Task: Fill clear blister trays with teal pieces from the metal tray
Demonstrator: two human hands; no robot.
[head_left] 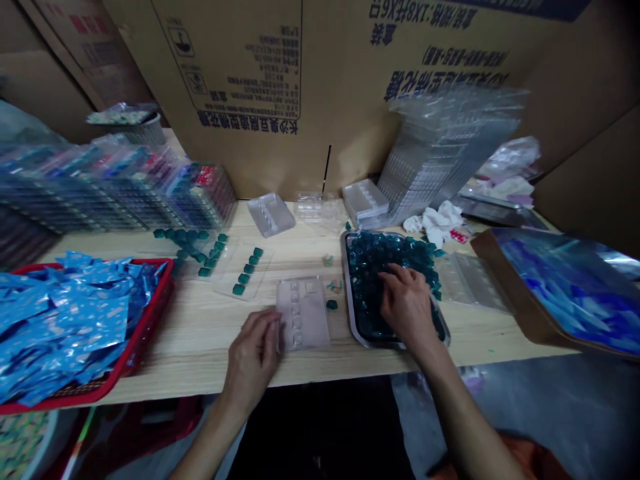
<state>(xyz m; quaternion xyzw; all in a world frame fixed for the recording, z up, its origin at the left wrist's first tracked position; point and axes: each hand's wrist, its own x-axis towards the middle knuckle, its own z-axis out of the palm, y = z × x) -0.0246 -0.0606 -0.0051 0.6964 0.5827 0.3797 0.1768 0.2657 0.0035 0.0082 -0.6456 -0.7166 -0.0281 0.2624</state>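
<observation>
A clear plastic tray (313,313) with a row of small square hollows lies near the table's front edge. My left hand (253,357) has its fingers closed on the left edge of this tray. Dark green pieces fill a metal tray (351,323) to the right. Over those green pieces (370,267) is my right hand (407,300), fingers bent and drawn together; what they hold, if anything, is hidden. One loose green piece (331,305) rests between the two trays. Further left, a clear tray (260,277) carries a row of several green pieces.
A red basket (163,293) of blue packets stands left, a cardboard box (540,313) of blue packets right. Filled trays (200,200) are stacked back left; tall stacked clear trays (430,160) lean back right. A large carton (300,87) closes off the back.
</observation>
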